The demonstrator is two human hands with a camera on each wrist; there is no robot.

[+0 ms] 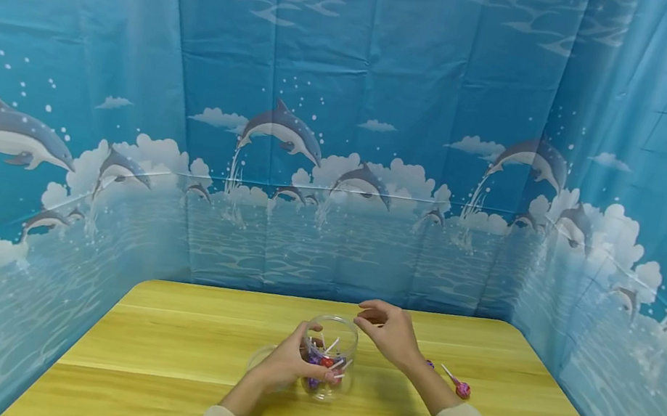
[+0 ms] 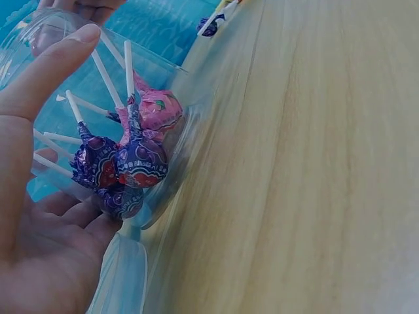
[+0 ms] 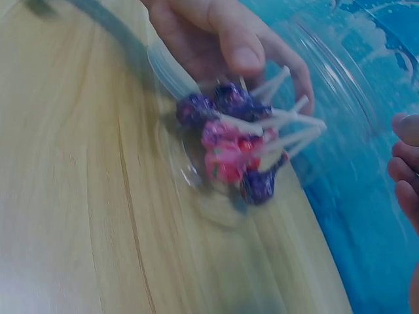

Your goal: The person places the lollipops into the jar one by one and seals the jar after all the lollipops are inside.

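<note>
A clear plastic jar [image 1: 324,392] stands on the table with several wrapped lollipops [image 2: 141,160] inside, purple and pink, their white sticks pointing various ways. My left hand [image 1: 284,360] grips the jar's side, thumb across the near wall and fingers around the back. Just right of the jar's open rim, my right hand [image 1: 390,335] hovers with loosely bent fingers and nothing visible in them. Only its fingertips [image 3: 404,154] show at the edge of the right wrist view.
A clear round lid [image 1: 258,355] lies left of the jar, partly behind my left hand. To the right, a pink lollipop [image 1: 463,389] and a purple lollipop [image 1: 429,363] rest on the wooden table [image 1: 164,349]. A dolphin-print curtain [image 1: 326,251] hangs behind the table.
</note>
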